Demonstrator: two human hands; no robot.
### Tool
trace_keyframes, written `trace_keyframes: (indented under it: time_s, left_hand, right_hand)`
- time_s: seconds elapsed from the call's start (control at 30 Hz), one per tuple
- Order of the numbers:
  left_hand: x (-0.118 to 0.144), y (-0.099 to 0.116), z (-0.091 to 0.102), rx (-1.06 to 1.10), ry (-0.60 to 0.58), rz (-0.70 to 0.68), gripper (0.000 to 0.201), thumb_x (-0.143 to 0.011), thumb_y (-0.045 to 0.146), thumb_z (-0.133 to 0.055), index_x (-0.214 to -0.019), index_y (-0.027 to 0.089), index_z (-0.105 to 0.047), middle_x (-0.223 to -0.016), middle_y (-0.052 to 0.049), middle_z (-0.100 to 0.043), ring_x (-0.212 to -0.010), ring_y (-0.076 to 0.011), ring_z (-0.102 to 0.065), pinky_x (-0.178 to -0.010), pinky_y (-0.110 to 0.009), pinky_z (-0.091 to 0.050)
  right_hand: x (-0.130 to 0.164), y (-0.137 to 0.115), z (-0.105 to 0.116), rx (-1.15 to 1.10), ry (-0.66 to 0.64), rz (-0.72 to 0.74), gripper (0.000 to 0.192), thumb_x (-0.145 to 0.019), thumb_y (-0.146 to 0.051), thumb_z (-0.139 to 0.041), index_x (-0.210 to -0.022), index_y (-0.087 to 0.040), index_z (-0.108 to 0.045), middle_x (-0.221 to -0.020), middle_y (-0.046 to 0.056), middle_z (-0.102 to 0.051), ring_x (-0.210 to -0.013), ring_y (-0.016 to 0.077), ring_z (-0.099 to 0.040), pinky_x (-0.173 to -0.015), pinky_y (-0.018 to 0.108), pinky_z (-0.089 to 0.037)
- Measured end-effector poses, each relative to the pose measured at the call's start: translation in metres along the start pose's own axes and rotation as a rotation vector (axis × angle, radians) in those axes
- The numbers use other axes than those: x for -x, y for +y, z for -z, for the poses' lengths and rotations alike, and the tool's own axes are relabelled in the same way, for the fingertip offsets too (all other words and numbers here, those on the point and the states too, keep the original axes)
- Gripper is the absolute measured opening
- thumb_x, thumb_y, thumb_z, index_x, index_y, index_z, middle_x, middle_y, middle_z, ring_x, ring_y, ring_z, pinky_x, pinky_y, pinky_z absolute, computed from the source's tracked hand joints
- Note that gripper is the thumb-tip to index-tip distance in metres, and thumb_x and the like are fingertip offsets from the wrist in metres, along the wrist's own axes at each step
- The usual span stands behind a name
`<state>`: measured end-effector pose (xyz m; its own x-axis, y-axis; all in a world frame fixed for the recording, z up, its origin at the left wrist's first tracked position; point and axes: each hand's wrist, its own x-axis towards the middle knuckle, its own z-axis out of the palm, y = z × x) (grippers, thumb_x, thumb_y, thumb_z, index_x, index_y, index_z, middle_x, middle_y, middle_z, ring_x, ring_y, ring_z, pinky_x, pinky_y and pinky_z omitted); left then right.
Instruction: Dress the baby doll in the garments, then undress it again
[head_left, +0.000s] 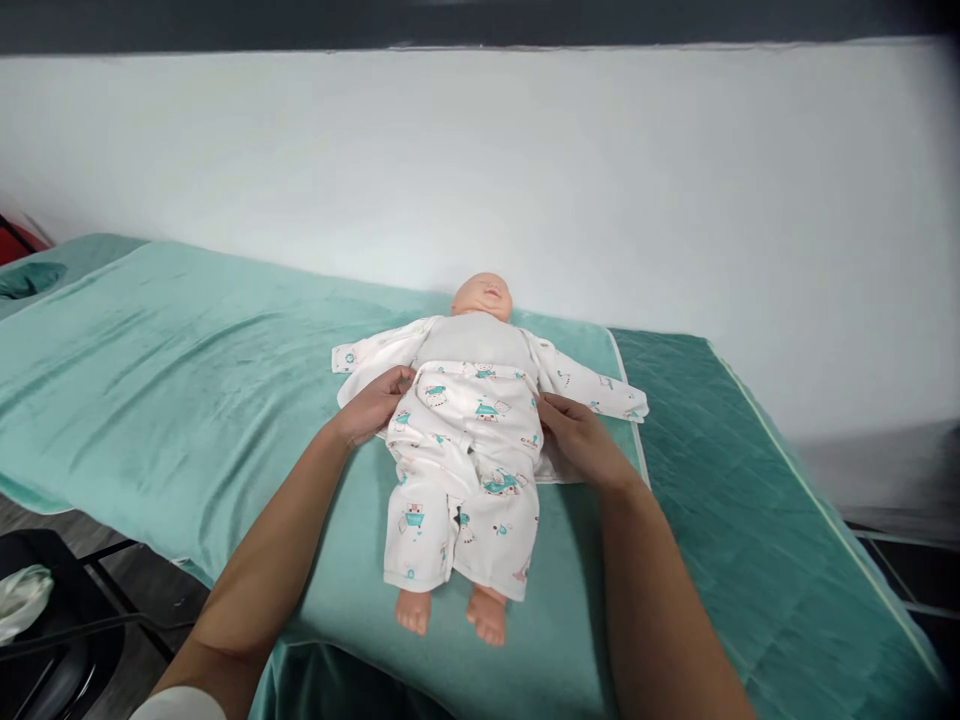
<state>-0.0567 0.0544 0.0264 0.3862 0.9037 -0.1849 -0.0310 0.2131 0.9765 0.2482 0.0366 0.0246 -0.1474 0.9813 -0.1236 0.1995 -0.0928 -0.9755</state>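
Observation:
A baby doll (481, 296) lies face up on a teal blanket (187, 380). It wears white printed trousers (465, 480), and an open matching jacket (585, 385) is spread out under it, leaving the grey torso bare. My left hand (371, 405) grips the trousers' waistband at the doll's right hip. At the other hip my right hand (574, 435) holds the waistband too. The doll's bare feet (450, 610) point toward me.
The blanket covers a long table against a white wall (600, 180). A darker green quilted cover (750, 500) shows on the right. A black chair (60, 640) with a white cloth (22, 600) stands at the lower left, on the floor.

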Motion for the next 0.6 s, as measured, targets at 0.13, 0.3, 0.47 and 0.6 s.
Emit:
trace_keyframes:
  time_s: [0.13, 0.3, 0.47, 0.6]
  left_hand:
    - [0.0, 0.005, -0.004, -0.052, 0.015, 0.006, 0.037, -0.073, 0.033, -0.076, -0.101, 0.019, -0.055, -0.087, 0.002, -0.064, -0.064, -0.0084, -0.053, -0.056, -0.02, -0.039]
    - [-0.002, 0.006, -0.006, -0.069, 0.041, 0.055, 0.041, -0.071, 0.028, -0.077, -0.104, 0.019, -0.055, -0.091, 0.001, -0.065, -0.066, -0.0093, -0.053, -0.057, -0.02, -0.04]
    - [-0.003, -0.002, -0.005, -0.041, 0.065, 0.033, 0.039, -0.073, 0.034, -0.076, -0.105, 0.02, -0.058, -0.085, 0.0, -0.065, -0.06, -0.0102, -0.052, -0.052, -0.021, -0.035]
    - [-0.005, -0.005, -0.011, 0.003, 0.113, -0.012, 0.038, -0.073, 0.036, -0.076, -0.103, 0.02, -0.059, -0.084, 0.0, -0.064, -0.068, -0.0132, -0.055, -0.059, -0.023, -0.04]
  right_hand:
    - [-0.007, 0.006, -0.007, 0.184, 0.117, 0.083, 0.047, -0.086, -0.064, -0.053, -0.07, -0.02, -0.05, -0.065, -0.003, -0.046, -0.065, 0.0134, -0.038, -0.059, 0.027, -0.031]
    - [-0.011, 0.007, -0.011, 0.34, 0.263, 0.159, 0.041, -0.089, -0.059, -0.047, -0.073, -0.021, -0.052, -0.072, 0.0, -0.056, -0.075, 0.0184, -0.048, -0.07, 0.03, -0.038]
    - [-0.012, 0.011, -0.005, 0.151, 0.063, 0.118, 0.033, -0.083, -0.056, -0.06, -0.085, -0.023, -0.059, -0.085, 0.002, -0.066, -0.081, 0.0202, -0.056, -0.074, 0.033, -0.044]
    - [-0.012, 0.013, -0.004, -0.088, -0.07, 0.055, 0.04, -0.071, -0.053, -0.075, -0.091, -0.022, -0.059, -0.091, 0.003, -0.07, -0.085, 0.0204, -0.061, -0.072, 0.031, -0.049]
